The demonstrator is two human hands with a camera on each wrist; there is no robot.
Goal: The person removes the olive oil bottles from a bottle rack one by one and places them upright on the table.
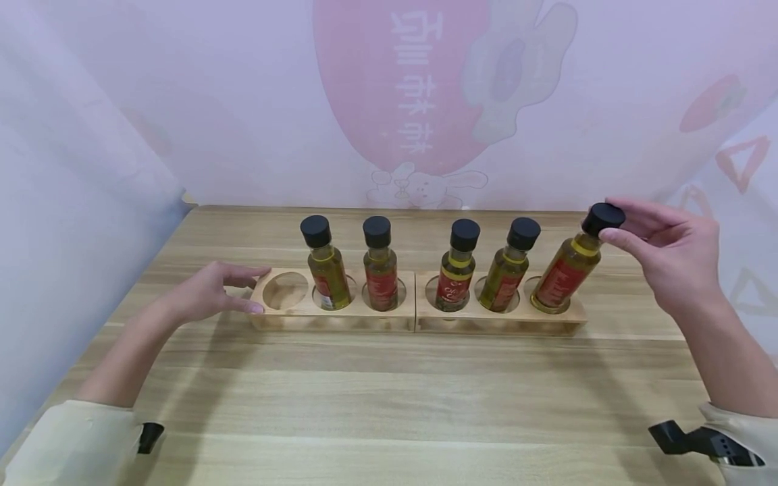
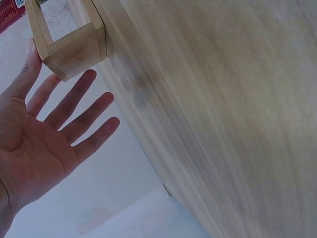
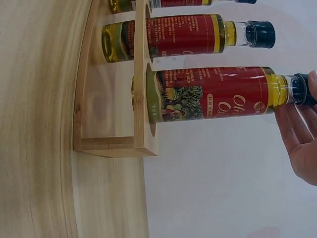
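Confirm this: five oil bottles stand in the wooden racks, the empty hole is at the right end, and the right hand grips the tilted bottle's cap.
Not quite: the empty hole is at the left end, beside the left hand, as the head view shows. The rest stands.

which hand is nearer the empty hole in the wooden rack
Left. The left hand touches the rack's left end, right beside the empty hole. The right hand is at the far end, pinching the cap of the tilted bottle.
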